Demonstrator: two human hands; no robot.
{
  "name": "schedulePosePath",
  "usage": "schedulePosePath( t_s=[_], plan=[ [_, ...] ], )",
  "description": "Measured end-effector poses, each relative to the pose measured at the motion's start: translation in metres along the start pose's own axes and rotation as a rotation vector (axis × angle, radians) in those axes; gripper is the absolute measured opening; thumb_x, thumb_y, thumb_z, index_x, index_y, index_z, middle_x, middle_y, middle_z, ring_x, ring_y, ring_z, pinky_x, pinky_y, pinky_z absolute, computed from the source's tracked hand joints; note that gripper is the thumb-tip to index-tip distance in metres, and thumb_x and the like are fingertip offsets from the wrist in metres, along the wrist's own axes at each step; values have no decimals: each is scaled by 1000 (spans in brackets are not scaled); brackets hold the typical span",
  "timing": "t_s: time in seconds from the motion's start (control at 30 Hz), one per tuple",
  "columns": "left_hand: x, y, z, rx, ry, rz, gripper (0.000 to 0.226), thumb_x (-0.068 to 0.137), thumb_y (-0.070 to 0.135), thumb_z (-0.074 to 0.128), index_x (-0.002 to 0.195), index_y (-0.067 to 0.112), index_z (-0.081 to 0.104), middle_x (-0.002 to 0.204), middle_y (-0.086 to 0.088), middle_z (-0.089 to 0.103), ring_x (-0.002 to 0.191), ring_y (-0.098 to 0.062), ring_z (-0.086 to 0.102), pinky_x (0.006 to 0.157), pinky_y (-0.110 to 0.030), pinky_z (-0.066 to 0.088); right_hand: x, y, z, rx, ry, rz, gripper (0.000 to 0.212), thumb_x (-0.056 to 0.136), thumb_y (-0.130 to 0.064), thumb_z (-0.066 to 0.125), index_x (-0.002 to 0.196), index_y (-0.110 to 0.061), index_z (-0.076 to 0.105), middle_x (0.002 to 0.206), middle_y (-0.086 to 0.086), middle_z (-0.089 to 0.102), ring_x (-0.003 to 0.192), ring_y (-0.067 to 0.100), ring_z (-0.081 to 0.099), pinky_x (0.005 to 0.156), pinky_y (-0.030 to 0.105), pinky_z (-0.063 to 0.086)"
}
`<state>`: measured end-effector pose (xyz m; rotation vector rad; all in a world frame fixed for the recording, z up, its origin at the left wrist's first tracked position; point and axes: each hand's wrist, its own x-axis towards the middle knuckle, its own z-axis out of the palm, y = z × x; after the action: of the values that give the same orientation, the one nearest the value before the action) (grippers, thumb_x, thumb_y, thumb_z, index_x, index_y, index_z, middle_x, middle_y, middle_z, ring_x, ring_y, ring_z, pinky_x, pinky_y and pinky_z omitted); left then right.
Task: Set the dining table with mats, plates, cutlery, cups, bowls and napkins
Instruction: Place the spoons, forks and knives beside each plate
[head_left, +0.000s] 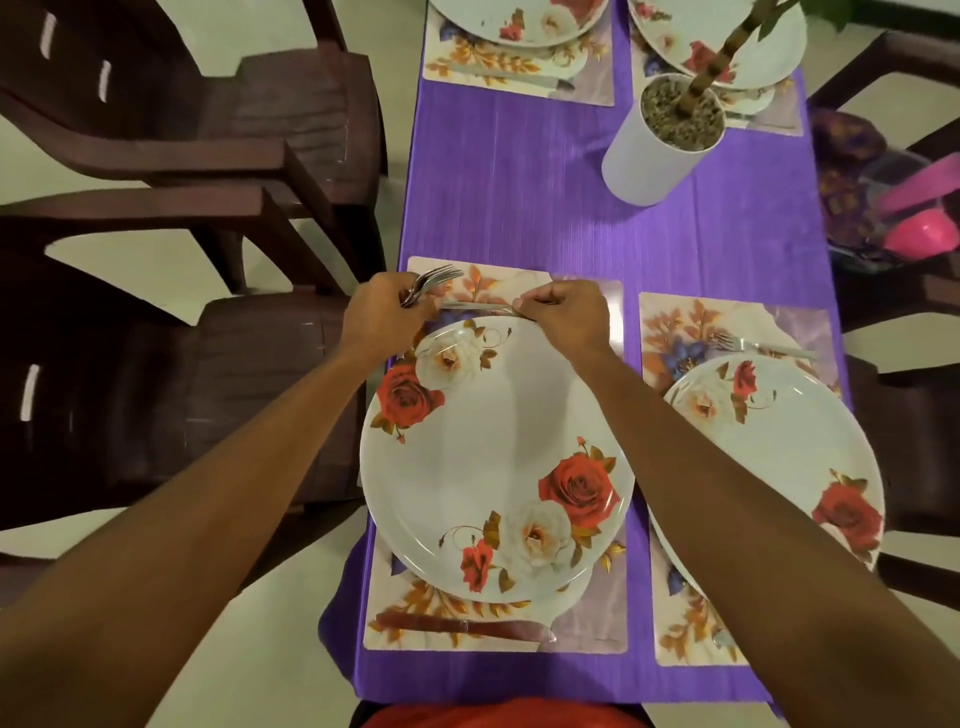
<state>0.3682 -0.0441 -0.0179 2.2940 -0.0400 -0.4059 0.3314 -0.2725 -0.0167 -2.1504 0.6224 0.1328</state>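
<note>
Just left of middle, the left hand (387, 317) grips a bunch of forks (434, 278), points up. One fork (478, 306) runs left to right over the mat (498, 286), above the big plate (493, 457). The right hand (566, 317) pinches its right end, so it is nearer. Upper right, a white pot (649, 161) holds a plant (717, 57). Far right, a clear tub (878, 166) holds pink things (919, 234).

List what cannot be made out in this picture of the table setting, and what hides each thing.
Head view: the count of forks in the left hand, which covers their handles.
Head view: the head of the cutlery piece the right hand pinches; the left hand hides it.
Head view: the far plates, cut off by the top edge.
Head view: the near right plate, partly behind the right forearm.
</note>
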Motion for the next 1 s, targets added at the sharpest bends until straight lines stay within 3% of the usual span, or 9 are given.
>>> schedulePosePath(
  t_s=[0.13,0.27,0.53,0.67,0.77,0.83,0.9,1.0],
  plan=[
    [2,-4,3,3,-13,6,27,94,33,66,109,11,71,92,0,70,72,-8,59,65,-17,44,0,1,5,-79,2,-29,26,87,-35,77,106,-18,79,100,-5,76,78,6,64,70,12,47],
    [5,-7,3,-43,0,-3,29,91,30,70,112,9,71,104,-4,73,82,-12,63,77,-28,53,0,2,7,-116,13,-38,26,88,-37,76,107,-20,79,99,-8,75,76,6,63,67,12,45],
    [9,-8,2,-65,-13,-34,30,89,31,72,113,12,70,103,-2,72,84,-16,67,84,-37,58,1,-1,6,-117,35,-70,20,88,-31,77,101,-16,80,92,-7,74,79,8,66,72,17,53],
    [9,-3,-5,-87,-36,-50,26,89,28,73,108,10,71,96,-2,72,82,-14,67,74,-32,58,-2,0,-4,-52,51,-44,16,91,-25,74,102,-15,79,88,-8,70,81,7,66,71,12,49],
    [2,4,-13,-183,33,-95,16,93,25,67,106,14,69,95,0,70,83,-11,67,66,-23,52,-12,9,-19,-20,149,-39,11,91,-25,72,90,-16,78,96,-11,73,80,0,63,68,6,46],
    [-6,12,-21,-339,68,-160,21,96,27,63,112,14,68,101,2,71,88,-9,69,65,-19,53,-23,14,-27,8,232,-49,17,91,-32,71,82,-18,76,97,-10,75,83,2,65,75,16,52],
    [-20,26,-27,-495,61,-225,23,99,29,59,111,12,68,90,5,71,72,-1,69,54,-13,49,-40,15,-33,67,276,-59,22,91,-39,70,83,-20,77,89,-12,74,79,5,67,80,29,56],
    [-51,42,-32,-670,-21,-325,26,102,31,51,107,12,68,75,2,63,48,-2,54,47,-17,39,-74,9,-35,206,270,-83,15,92,-26,70,89,-14,78,78,-11,72,73,4,65,81,32,56]
  ],
)
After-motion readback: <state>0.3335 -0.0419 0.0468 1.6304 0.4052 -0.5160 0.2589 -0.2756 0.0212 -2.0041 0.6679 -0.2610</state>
